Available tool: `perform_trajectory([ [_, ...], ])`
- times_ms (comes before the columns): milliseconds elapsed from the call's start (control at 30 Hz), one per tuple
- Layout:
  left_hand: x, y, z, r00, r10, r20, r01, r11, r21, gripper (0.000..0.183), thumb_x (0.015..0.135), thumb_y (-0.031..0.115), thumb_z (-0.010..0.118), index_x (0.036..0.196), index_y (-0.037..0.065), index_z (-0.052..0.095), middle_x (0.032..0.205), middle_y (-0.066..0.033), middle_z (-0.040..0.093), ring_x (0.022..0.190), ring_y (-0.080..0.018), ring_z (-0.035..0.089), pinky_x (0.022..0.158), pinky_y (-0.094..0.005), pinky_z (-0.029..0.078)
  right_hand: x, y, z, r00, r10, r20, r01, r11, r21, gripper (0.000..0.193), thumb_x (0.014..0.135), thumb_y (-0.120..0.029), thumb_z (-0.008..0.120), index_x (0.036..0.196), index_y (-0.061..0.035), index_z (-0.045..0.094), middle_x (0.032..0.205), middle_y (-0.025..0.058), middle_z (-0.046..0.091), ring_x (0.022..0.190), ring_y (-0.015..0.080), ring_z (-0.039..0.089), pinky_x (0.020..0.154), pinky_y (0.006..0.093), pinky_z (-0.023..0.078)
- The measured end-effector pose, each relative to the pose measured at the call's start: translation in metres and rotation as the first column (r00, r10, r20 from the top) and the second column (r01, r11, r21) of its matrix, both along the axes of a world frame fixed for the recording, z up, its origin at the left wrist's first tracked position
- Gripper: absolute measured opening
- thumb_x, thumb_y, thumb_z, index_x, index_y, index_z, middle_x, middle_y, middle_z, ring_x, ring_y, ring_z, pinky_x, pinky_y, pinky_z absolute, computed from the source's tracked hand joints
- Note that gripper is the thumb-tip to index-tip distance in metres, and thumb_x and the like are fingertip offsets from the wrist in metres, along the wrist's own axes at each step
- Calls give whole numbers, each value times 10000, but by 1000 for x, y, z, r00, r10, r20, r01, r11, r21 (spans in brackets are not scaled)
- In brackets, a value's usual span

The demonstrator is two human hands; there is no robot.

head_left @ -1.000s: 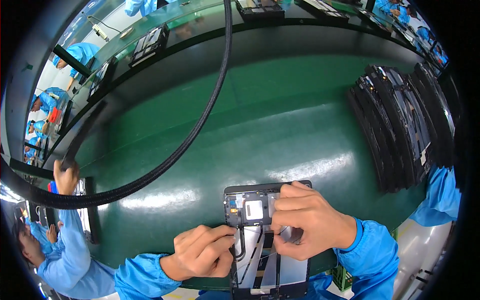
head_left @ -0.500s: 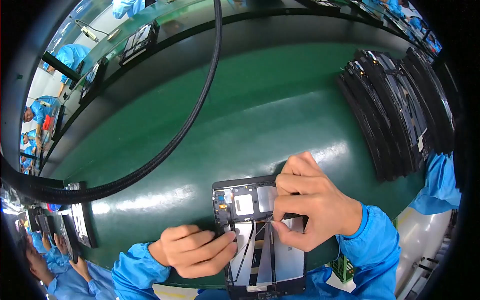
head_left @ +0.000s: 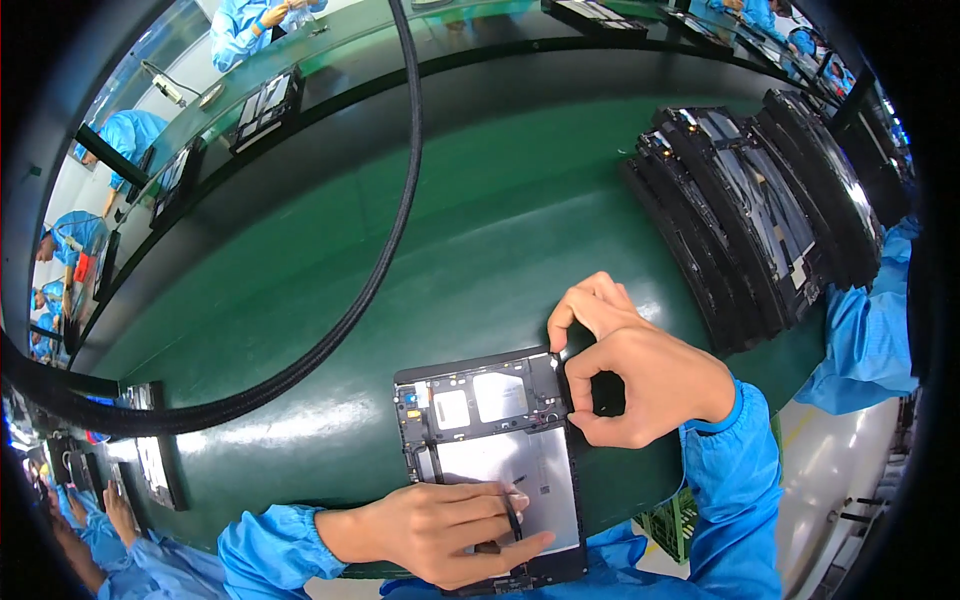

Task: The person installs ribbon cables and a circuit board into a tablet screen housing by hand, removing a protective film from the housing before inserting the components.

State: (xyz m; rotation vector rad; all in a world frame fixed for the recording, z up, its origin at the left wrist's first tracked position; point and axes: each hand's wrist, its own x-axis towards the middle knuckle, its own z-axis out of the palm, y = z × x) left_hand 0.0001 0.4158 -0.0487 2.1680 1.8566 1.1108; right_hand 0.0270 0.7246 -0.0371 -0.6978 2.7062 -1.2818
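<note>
An opened tablet (head_left: pixel 460 462) lies on the green table before me, its black frame, circuit parts and a silver panel exposed. My left hand (head_left: pixel 440 530) reaches over its lower half. Between the thumb and fingers of that hand is a thin black flex cable (head_left: pixel 513 518), partly hidden by the fingers. At the tablet's upper right, my right hand (head_left: pixel 645 385) curls thumb and index finger into a ring. Their tips meet at the tablet's right edge, and another finger touches its top corner.
Several black tablet housings (head_left: pixel 745 225) stand in a row at the right. A thick black cable (head_left: pixel 385 260) arches across the left. Behind a dark ledge (head_left: pixel 340 110) co-workers in blue sit with more tablets. Another person's hand (head_left: pixel 122 515) is at the lower left.
My left hand has moved right and nearer, over the silver panel, and black strips that lay across the panel are lifted away. My right hand has shifted from the tablet's middle to its right edge.
</note>
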Motion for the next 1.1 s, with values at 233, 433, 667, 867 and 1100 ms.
perform_trajectory([
  [233, 3, 3, -5, 988, 64, 139, -73, 995, 61, 356, 765, 1, 691, 1080, 6, 857, 941, -142, 799, 833, -242, 799, 796, -371, 705, 1, 4, -10, 997, 12, 73, -10, 1000, -28, 149, 631, -98, 860, 645, -97, 711, 1216, 119, 531, 1208, 367, 469, 1118, 492, 357],
  [433, 7, 28, -12, 912, 276, -302, -287, 958, 8, 337, 781, 98, 833, 1105, 13, 804, 1049, -91, 765, 758, -184, 711, 644, -293, 620, 3, 6, -10, 994, 51, 92, -45, 997, -58, 132, 661, -87, 839, 660, -85, 707, 1228, 134, 515, 1220, 362, 463, 1104, 453, 374],
  [667, 16, 27, -8, 825, 394, -406, -429, 903, 3, 336, 811, 158, 785, 1115, 16, 805, 1223, -123, 762, 758, -161, 623, 630, -255, 560, 4, 9, -11, 991, 75, 112, -68, 995, -70, 143, 674, -73, 828, 660, -78, 685, 1212, 134, 512, 1212, 352, 471, 1081, 442, 377],
  [867, 17, 28, -4, 805, 405, -433, -455, 891, -12, 343, 806, 175, 796, 1120, 40, 819, 1200, -104, 785, 726, -142, 595, 646, -245, 544, 3, 10, -11, 989, 91, 119, -79, 991, -104, 161, 679, -66, 828, 653, -82, 670, 1200, 128, 513, 1203, 346, 474, 1071, 440, 383],
  [1100, 20, 27, -5, 795, 403, -453, -458, 889, -13, 333, 816, 194, 802, 1114, 49, 824, 1235, -119, 789, 723, -147, 596, 655, -252, 551, 2, 13, -11, 986, 119, 117, -95, 978, -187, 182, 672, -46, 836, 650, -83, 659, 1173, 116, 514, 1178, 341, 484, 1064, 448, 397],
])
